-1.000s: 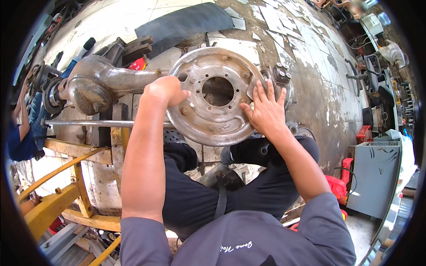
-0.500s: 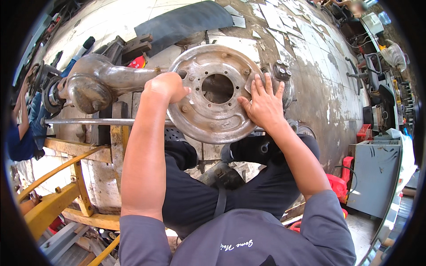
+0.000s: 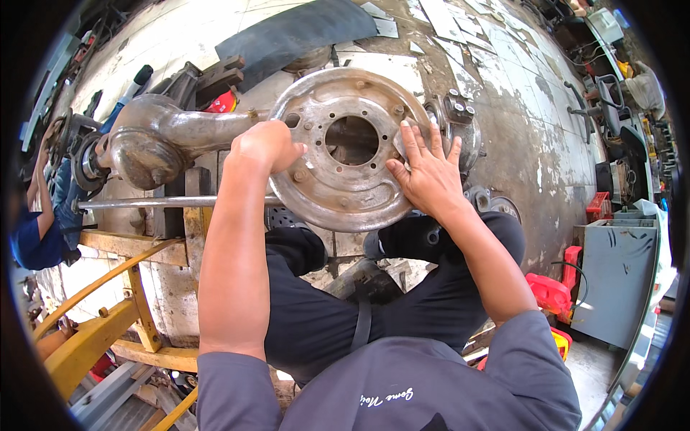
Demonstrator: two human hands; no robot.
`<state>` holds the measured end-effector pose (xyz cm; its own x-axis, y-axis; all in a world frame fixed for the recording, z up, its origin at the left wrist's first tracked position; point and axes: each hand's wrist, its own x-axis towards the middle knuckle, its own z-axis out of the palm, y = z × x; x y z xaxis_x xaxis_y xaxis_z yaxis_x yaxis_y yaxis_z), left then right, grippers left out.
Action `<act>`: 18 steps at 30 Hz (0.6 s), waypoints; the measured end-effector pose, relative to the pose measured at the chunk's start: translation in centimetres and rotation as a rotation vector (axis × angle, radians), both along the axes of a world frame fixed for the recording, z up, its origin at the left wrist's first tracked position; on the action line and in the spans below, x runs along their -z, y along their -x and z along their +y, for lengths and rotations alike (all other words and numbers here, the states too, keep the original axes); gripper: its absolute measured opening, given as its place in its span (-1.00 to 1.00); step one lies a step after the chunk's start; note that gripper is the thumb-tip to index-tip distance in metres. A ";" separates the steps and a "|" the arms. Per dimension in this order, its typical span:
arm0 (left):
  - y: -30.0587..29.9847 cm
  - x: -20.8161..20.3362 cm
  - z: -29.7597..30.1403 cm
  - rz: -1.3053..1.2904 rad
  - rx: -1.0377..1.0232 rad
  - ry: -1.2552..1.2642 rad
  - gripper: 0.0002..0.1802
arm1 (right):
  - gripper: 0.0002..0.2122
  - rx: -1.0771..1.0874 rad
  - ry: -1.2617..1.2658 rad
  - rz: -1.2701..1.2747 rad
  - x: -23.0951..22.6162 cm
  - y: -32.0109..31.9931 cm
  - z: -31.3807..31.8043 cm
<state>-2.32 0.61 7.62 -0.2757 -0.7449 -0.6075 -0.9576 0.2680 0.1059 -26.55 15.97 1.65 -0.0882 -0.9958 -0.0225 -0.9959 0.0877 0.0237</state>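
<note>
A round, worn metal brake backing plate [image 3: 338,188] with a large central hole and a ring of small bolt holes sits between my hands, above my knees. My left hand [image 3: 267,146] grips its left rim, thumb across the face and the other fingers hidden. On the right side of the plate my right hand [image 3: 429,169] lies flat with its fingers spread. Behind and left of the plate extends a bulky axle housing [image 3: 149,136]. A metal hub end with bolts [image 3: 460,115] shows just past my right fingertips.
A long metal rod [image 3: 165,202] runs below the axle, over a yellow frame [image 3: 108,337] at left. Another person's arm [image 3: 44,208] is at the far left. A dark curved panel [image 3: 295,39] lies on the floor ahead. A grey cabinet [image 3: 614,276] and a red tool [image 3: 550,291] stand right.
The backing plate has shifted very slightly, and more of the hub end shows to its right. Both hands keep their places on the plate. The whole view has moved a little.
</note>
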 end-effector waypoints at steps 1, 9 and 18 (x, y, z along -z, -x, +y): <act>-0.1 0.1 0.0 0.007 -0.004 0.007 -0.41 | -0.25 0.008 -0.011 -0.031 -0.5 -0.1 0.2; -0.1 -0.2 -0.2 0.072 0.038 -0.012 -0.34 | -0.28 0.007 0.075 0.012 0.5 0.5 -0.7; -0.3 -0.1 0.0 0.007 0.011 -0.016 -0.43 | -0.34 0.000 0.012 0.079 0.3 0.2 -0.8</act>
<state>-2.06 0.66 7.69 -0.2885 -0.7320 -0.6172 -0.9537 0.2770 0.1173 -26.76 15.20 1.33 -0.0889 -0.9960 -0.0041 -0.9910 0.0881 0.1009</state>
